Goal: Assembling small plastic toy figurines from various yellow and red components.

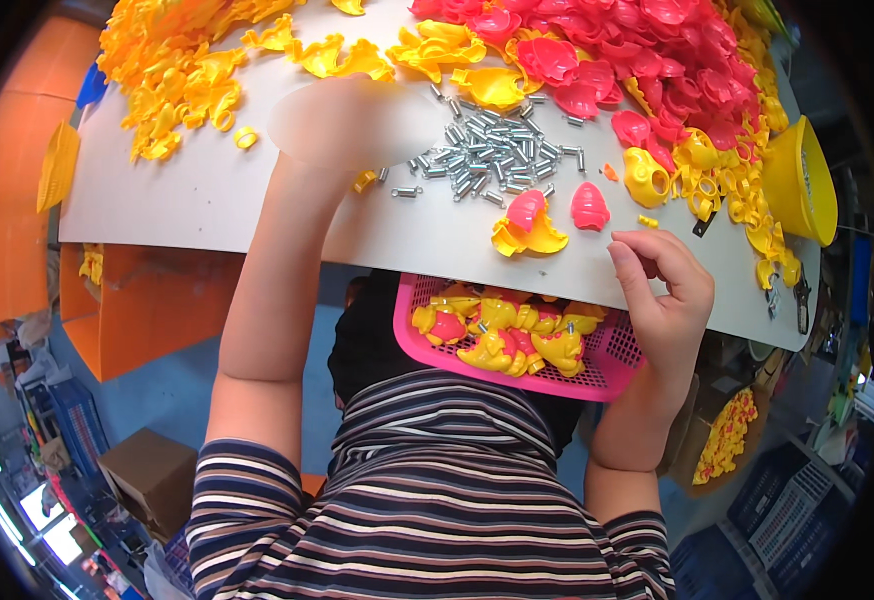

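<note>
Springs [492, 152], small and silver, lie in a loose heap on the white table [187, 190], at its middle and just right of the left hand. Largest of all is that table, which spans the view and carries everything else. Across its far right spreads a big pile of pink plastic shells [637, 50], and along its far left a big pile of yellow plastic pieces [172, 80]. Below the near edge of the table, on the person's lap, a pink basket [612, 365] holds assembled yellow-and-pink toys [502, 335]. A yellow bowl-shaped tub [802, 180] stands at the right edge of the table.

The left hand [342, 120] reaches far over the table, beside the spring heap; it is blurred, so whether its fingers are closed cannot be told. The right hand [667, 285] rests at the near right edge, its fingers curled loosely inward with nothing visible between them. Between the hands, near the edge, lie a yellow base with a pink shell [527, 228] on it and a lone pink shell [589, 207] just right.
</note>
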